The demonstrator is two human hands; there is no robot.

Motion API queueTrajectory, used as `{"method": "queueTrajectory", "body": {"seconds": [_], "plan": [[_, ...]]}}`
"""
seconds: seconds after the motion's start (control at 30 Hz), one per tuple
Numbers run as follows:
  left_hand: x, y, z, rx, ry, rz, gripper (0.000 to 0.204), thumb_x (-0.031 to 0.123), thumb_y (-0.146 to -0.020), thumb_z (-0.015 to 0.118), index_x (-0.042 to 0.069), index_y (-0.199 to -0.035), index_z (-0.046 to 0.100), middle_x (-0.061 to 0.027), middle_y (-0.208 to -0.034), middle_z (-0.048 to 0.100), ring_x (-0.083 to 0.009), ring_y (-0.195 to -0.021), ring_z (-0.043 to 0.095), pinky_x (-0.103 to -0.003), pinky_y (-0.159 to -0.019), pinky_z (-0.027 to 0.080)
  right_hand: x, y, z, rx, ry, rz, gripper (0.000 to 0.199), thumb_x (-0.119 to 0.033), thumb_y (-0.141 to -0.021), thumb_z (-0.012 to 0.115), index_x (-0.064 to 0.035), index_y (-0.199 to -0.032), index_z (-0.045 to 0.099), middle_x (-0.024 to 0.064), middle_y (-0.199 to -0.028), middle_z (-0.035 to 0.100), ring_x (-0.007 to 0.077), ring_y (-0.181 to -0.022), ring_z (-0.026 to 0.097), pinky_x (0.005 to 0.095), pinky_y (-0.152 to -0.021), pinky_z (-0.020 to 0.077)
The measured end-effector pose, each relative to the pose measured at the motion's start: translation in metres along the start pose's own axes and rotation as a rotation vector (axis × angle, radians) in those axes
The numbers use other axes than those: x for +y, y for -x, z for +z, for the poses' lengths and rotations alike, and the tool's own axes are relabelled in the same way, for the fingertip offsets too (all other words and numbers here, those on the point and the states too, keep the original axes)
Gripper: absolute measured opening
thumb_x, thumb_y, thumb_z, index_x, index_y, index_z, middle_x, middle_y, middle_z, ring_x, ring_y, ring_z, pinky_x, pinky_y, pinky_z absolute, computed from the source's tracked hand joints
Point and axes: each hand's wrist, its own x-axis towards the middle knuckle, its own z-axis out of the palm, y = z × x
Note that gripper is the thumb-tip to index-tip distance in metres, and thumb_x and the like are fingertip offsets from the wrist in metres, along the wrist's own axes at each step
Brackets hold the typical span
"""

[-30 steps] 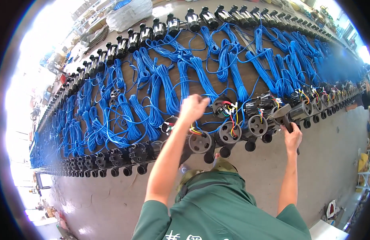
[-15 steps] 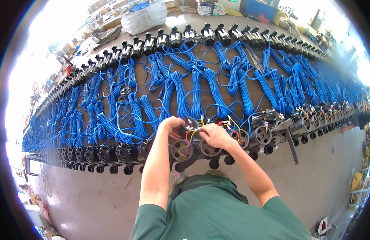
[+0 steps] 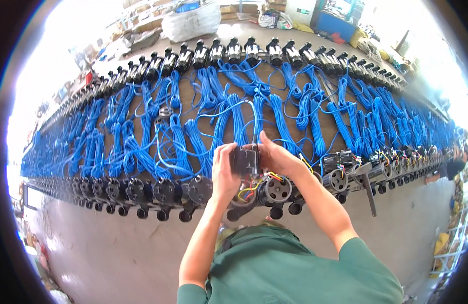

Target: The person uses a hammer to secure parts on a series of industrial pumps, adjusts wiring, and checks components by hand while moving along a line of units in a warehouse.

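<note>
Black cover point(image 3: 245, 161): the left hand point(image 3: 225, 171) holds it from nine o'clock over the near cylinders point(image 3: 278, 190); the right hand point(image 3: 278, 158) meets its three-o'clock side, grip not discernible. The coloured wires point(image 3: 275, 177) at four o'clock are best kept slack and unpinched. Unlike one second earlier, the hammer point(image 3: 369, 195) lies unheld at three o'clock.

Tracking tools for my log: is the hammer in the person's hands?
No, the hammer rests at right, away from both hands, which hold a black part.
</note>
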Motion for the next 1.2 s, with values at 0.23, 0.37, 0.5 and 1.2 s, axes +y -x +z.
{"method": "queueTrajectory", "body": {"seconds": [0.23, 0.37, 0.5, 1.2], "plan": [[0.01, 0.006, -0.005, -0.085, 0.199, -0.041, 0.075, -0.01, -0.076, 0.07, 0.0, -0.146, 0.045, -0.0182, -0.133, 0.055, -0.0346, -0.127, 0.055, -0.044, -0.108, 0.049, -0.035, 0.012, 0.018, 0.327, 0.415, 0.224, 0.043, -0.046, -0.102, 0.065, -0.0074, -0.118, 0.073, 0.0034, -0.099, 0.075, 0.0141, -0.08, 0.07, 0.0304, -0.069, 0.0551], [-0.01, 0.033, -0.001, -0.412, 0.891, -0.803, 0.044, 0.031, -0.108, 0.059, 0.003, -0.142, 0.056, -0.0077, -0.131, 0.064, -0.0112, -0.117, 0.058, -0.031, -0.101, 0.047, -0.009, -0.002, 0.0, 0.174, 0.009, 0.064, 0.042, -0.041, -0.102, 0.066, -0.0033, -0.121, 0.07, 0.0099, -0.107, 0.076, 0.0189, -0.091, 0.074, 0.0356, -0.08, 0.0611], [-0.013, 0.023, 0.001, -0.696, 0.693, -0.847, 0.054, 0.048, -0.098, 0.072, 0.002, -0.127, 0.069, -0.0048, -0.107, 0.072, -0.0097, -0.086, 0.065, -0.03, -0.073, 0.05, 0.012, -0.017, -0.032, 0.009, -0.001, -0.042, 0.058, -0.053, -0.102, 0.065, -0.0011, -0.128, 0.064, 0.0173, -0.123, 0.074, 0.0252, -0.105, 0.074, 0.0393, -0.092, 0.0612], [-0.026, 0.121, 0.026, -0.136, -0.613, -0.142, 0.034, 0.011, -0.08, 0.073, 0.0, -0.111, 0.069, -0.018, -0.121, 0.056, -0.0366, -0.109, 0.059, -0.046, -0.09, 0.05, 0.058, -0.034, -0.021, 0.426, 0.532, -0.091, 0.062, -0.058, -0.106, 0.055, 0.0018, -0.104, 0.069, 0.016, -0.099, 0.079, 0.0198, -0.082, 0.075, 0.0351, -0.077, 0.0614]]}}
